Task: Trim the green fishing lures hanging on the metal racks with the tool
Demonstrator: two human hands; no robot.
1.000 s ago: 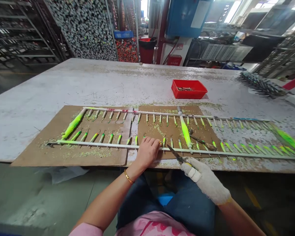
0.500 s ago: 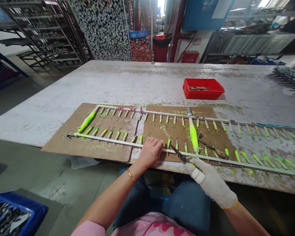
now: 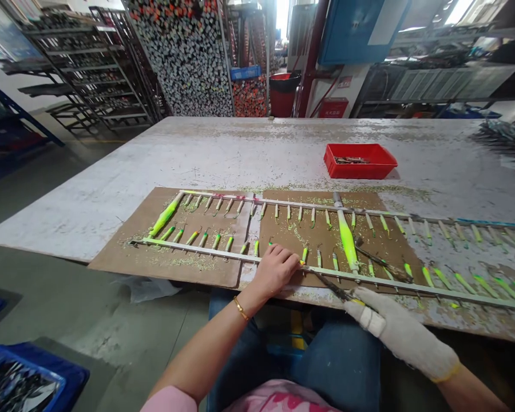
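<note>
A long metal rack [image 3: 206,249] with two rails lies across brown cardboard [image 3: 184,269] on the table. Several small green and yellow painted lures [image 3: 217,240] stick out from both rails. My bare left hand [image 3: 277,269] rests curled on the near rail, fingers pinching a lure there. My gloved right hand [image 3: 395,326] grips a dark pointed tool [image 3: 330,286] whose tip lies close to the left fingers at the rail. A second tool [image 3: 381,264] lies on the cardboard beside a thick green bar [image 3: 347,237] of the rack.
A red tray [image 3: 360,161] with small metal parts sits further back on the worn white table [image 3: 223,149]. Green paint flakes litter the cardboard. Shelving racks [image 3: 90,68] and a red bin [image 3: 281,94] stand behind. A blue crate [image 3: 21,383] is on the floor at left.
The view has swung left and up slightly. My hands stay at the near rail; the tool tip has dropped a little lower along the rail beside my left fingers.
</note>
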